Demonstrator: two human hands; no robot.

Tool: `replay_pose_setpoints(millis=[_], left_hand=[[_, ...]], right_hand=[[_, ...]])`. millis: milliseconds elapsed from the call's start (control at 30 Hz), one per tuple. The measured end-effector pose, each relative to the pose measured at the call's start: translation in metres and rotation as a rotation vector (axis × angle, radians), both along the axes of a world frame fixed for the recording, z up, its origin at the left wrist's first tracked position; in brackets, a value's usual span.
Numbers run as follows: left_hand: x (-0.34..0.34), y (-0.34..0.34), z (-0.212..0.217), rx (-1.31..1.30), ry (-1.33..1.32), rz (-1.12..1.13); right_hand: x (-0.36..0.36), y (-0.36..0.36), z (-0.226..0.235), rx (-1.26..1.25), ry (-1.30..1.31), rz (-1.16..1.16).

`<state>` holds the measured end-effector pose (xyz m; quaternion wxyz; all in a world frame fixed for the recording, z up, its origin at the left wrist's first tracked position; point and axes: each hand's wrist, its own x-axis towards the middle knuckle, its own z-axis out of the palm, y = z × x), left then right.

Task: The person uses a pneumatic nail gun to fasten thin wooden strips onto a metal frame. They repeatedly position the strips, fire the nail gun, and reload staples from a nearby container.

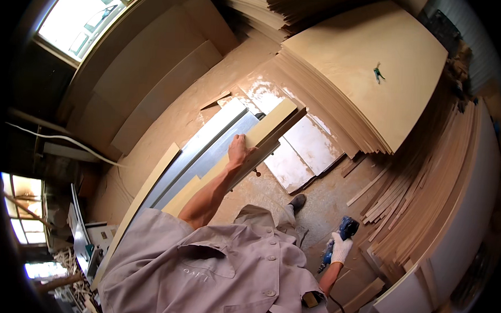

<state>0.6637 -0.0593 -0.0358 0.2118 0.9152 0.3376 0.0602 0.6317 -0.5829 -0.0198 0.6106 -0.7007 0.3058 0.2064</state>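
My bare left hand (239, 150) grips the edge of a long, pale wooden board (271, 123), its fingers bent over the wood. The board lies along a metal-topped machine table (223, 138), with a darker strip of wood showing along its right side. Lower right, my right hand (341, 247) wears a white knit glove. It is closed round a blue handheld power tool (348, 228), held away from the board beside my body. The tool's working face is hidden, and a dark cord (342, 307) shows below my right forearm.
A tall stack of sheets (369, 67) stands at the upper right with a green-handled tool (378, 73) on top. Loose wood strips (392, 203) lie at the right. Large panels (160, 65) lean at the upper left. White-topped sheets (289, 163) lie beyond my shoe (298, 201).
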Motion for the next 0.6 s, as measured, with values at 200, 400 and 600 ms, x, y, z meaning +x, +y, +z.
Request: replay_pose_setpoints(millis=[200, 400, 600], left_hand=[[0.007, -0.007, -0.002, 0.013, 0.033, -0.027], [0.028, -0.016, -0.006, 0.047, -0.010, -0.061], [0.039, -0.022, 0.006, 0.011, 0.011, -0.012]], right_hand=[[0.108, 0.005, -0.002, -0.062, 0.028, 0.183], [0.158, 0.044, -0.005, 0.085, 0.023, 0.213], [0.232, 0.127, 0.007, 0.051, 0.095, 0.468]])
